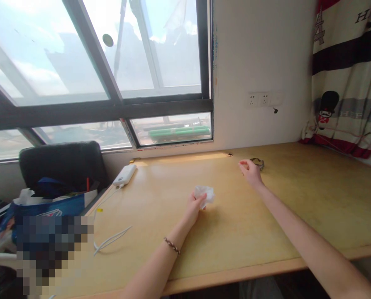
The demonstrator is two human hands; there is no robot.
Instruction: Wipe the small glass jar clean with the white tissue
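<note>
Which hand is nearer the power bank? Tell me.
Left. The left hand, holding a tissue, lies right of the power bank; the right hand is farther right.

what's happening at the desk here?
A person sits at a wooden desk under a window. The left hand holds a crumpled white tissue against the desktop. The right hand reaches toward a small dark object near the back edge. A white power bank and cable lie to the left.
</note>
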